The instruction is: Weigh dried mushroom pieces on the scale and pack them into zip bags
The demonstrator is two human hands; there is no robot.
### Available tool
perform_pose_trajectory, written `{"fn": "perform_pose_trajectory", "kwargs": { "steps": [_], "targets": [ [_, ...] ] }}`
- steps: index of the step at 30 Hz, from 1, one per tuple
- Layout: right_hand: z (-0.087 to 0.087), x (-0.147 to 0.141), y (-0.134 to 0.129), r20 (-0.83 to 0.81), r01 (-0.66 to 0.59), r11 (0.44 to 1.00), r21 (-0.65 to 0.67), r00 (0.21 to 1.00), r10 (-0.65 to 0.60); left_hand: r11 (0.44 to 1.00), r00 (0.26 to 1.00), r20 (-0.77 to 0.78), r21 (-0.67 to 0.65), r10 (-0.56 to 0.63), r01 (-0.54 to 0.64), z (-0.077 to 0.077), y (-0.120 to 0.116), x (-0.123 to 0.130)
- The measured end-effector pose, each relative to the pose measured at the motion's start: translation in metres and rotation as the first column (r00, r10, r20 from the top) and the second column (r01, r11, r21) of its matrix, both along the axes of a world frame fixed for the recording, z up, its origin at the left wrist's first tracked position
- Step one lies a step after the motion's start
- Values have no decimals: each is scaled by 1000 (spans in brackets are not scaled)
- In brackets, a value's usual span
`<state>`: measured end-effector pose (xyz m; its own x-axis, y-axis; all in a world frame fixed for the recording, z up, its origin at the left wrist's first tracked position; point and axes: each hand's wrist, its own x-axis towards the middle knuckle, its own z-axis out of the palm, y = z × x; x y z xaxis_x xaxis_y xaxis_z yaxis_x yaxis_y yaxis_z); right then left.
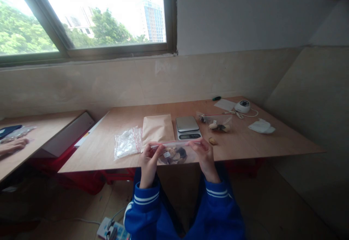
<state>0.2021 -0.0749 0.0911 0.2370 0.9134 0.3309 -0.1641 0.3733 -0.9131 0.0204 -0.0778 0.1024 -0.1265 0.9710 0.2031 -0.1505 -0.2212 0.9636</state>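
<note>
A clear zip bag (192, 155) hangs between my two hands at the table's front edge, its zip strip stretched across the top. Inside it are several tan and dark pieces and a small white label; I cannot make out what the pieces are. My left hand (151, 159) pinches the bag's left top corner. At the right top corner, the fingers of my right hand (204, 156) are closed on the zip strip. Just behind the bag stands a digital scale (187, 124) with nothing on its plate. A small tan piece (212, 141) lies right of my right hand.
On the wooden table (100, 138) lie clear plastic bags (127, 143), a brown paper bag (158, 126), another filled clear bag (218, 122), a white dome camera (242, 106) and a crumpled white tissue (261, 126). Another person's hand (13, 145) rests at the left table. A power strip (113, 230) is on the floor.
</note>
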Motion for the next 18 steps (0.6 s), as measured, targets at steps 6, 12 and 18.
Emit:
{"fn": "perform_pose_trajectory", "kwargs": {
  "steps": [6, 12, 18],
  "targets": [
    [-3, 0, 3, -41, -19, 1000, -21, 999, 18, 999, 1000, -6, 21, 30, -30, 2, 1, 4],
    [0, 2, 2, 12, -50, 999, 17, 999, 50, 998, 998, 18, 23, 66, -66, 1, 1, 7],
    [6, 2, -1, 39, 22, 999, -29, 999, -21, 998, 998, 24, 15, 52, -53, -1, 1, 5]
  ]
}}
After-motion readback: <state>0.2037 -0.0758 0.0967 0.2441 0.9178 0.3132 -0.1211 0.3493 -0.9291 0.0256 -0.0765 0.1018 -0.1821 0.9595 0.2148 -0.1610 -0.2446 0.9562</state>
